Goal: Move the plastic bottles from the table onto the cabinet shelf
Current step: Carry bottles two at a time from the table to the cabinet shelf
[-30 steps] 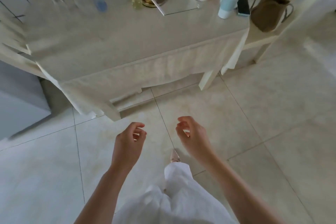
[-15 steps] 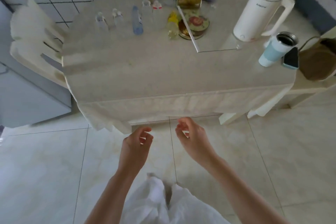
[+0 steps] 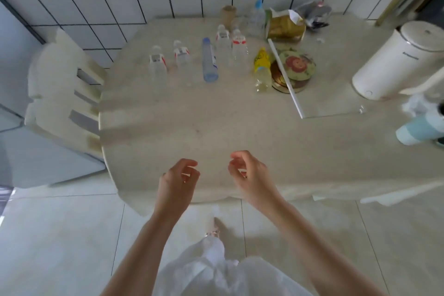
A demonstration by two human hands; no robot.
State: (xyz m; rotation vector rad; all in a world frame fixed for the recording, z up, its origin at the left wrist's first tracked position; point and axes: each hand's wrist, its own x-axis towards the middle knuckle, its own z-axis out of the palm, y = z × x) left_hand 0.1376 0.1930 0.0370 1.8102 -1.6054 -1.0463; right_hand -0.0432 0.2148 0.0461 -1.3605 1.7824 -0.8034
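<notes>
My left hand (image 3: 177,180) and right hand (image 3: 249,175) hover loosely curled, fingers apart, holding nothing. The plastic bottles (image 3: 211,60) stand left of the kettle (image 3: 394,60) on the counter (image 3: 192,122); they look empty, light, crushable, so I'd grip mid-body.

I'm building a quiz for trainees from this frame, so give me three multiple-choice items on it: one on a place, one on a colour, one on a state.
1. Where does the yellow-labelled bottle stand?
A. beside the round tin
B. on the chair
C. on the floor

2. What colour is the kettle?
A. red
B. white
C. black

3. What are the hands doing?
A. each holds a bottle
B. both press the table
C. both hold nothing

Answers: 1 A, it stands just left of the round tin. 2 B, its body is white. 3 C, left hand and right hand hover loosely curled and empty.
</notes>
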